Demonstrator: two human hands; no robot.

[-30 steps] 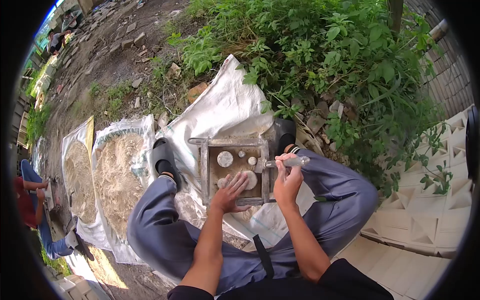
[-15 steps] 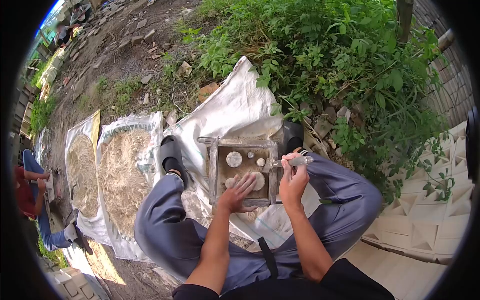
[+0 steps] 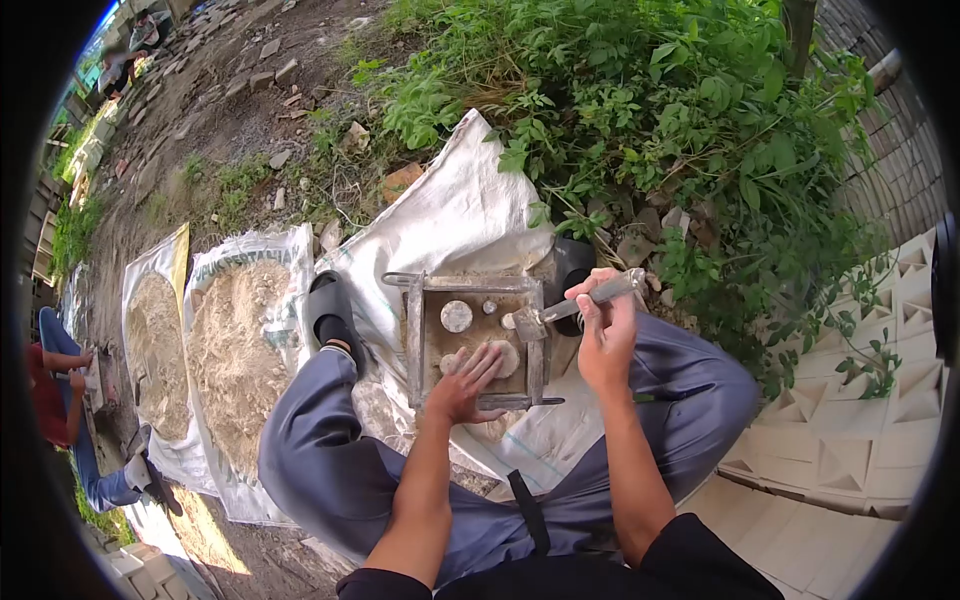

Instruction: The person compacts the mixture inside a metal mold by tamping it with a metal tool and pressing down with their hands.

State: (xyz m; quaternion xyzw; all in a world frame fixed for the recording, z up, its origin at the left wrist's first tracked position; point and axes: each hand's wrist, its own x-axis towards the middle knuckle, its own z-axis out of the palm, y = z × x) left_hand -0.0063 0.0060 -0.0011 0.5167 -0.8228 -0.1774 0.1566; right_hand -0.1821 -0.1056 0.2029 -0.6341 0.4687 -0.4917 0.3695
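Note:
A wooden frame (image 3: 415, 345) lies on a white sack (image 3: 455, 205) between my legs. Inside it sit round, dusty discs: a larger one (image 3: 457, 317), a small one (image 3: 490, 307), and another (image 3: 508, 360) by my fingers. My left hand (image 3: 468, 385) rests with fingers spread over the frame's near side, touching the discs there. My right hand (image 3: 607, 335) grips the handle of a flat brush (image 3: 612, 288), whose wide head hangs over the frame's right side. That head partly covers one small disc.
Sacks holding pale powder (image 3: 240, 330) lie to the left, beyond my sandalled foot (image 3: 330, 310). Another person (image 3: 65, 400) sits at far left. Patterned pale blocks (image 3: 840, 440) are stacked at right, and leafy plants (image 3: 640, 130) grow ahead.
My right hand has moved right and slightly up with the brush, whose head now shows clearly at the frame's right side. My left hand stays on the discs. The view has shifted slightly.

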